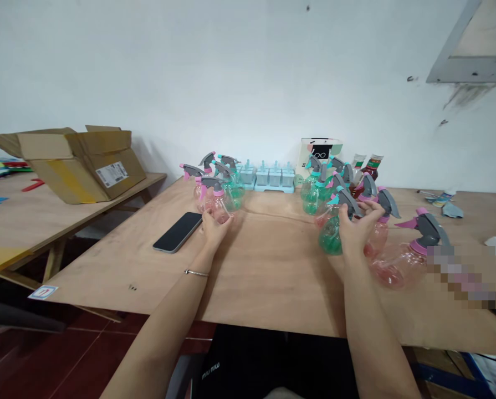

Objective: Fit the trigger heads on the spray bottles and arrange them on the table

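My left hand (pixel 216 226) is closed around the lower body of a pink spray bottle (pixel 219 200) with a grey and pink trigger head. That bottle stands at the front of a small group of pink and green spray bottles. On the right, my right hand (pixel 359 224) has its fingers closed at the grey head of a green spray bottle (pixel 330 237) with a turquoise nozzle; the palm hides part of it. Several more spray bottles crowd behind and beside that hand. Nearer me on the right, another pink spray bottle (pixel 399 266) stands apart from them.
A black phone (pixel 178 231) lies beside my left hand on the wooden table (pixel 268 277). Light-blue popsicle molds (pixel 275 178), a printed box (pixel 310 152) and red-filled bottles (pixel 372 164) stand along the wall. An open cardboard box (pixel 85 166) sits on the left table.
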Action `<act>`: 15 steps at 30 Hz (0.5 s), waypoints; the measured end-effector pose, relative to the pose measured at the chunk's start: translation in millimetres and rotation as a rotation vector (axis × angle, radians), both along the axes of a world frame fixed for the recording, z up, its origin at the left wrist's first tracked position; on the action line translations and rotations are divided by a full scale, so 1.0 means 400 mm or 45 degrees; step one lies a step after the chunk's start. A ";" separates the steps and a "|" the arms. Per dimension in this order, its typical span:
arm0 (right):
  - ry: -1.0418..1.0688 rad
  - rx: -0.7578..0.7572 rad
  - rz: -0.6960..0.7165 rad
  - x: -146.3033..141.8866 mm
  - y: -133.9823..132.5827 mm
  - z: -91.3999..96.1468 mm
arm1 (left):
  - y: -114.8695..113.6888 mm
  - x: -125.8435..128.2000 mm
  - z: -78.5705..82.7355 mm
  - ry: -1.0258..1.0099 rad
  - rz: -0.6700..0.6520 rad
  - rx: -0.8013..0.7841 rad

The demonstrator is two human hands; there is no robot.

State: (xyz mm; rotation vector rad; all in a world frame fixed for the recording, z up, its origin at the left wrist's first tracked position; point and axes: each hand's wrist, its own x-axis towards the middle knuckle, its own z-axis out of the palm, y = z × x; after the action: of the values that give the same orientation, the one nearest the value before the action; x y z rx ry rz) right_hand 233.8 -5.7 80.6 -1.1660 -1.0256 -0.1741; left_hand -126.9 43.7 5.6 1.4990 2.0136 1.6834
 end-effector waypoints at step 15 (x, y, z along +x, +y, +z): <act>-0.260 -0.144 0.165 0.035 0.013 -0.009 | -0.085 0.087 0.045 0.506 -0.191 0.585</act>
State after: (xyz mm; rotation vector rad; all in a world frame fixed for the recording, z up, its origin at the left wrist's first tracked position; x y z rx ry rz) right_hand 247.6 -0.6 77.0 -1.1963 -1.3011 -0.1355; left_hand -92.1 9.5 23.8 2.2266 1.6725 2.0046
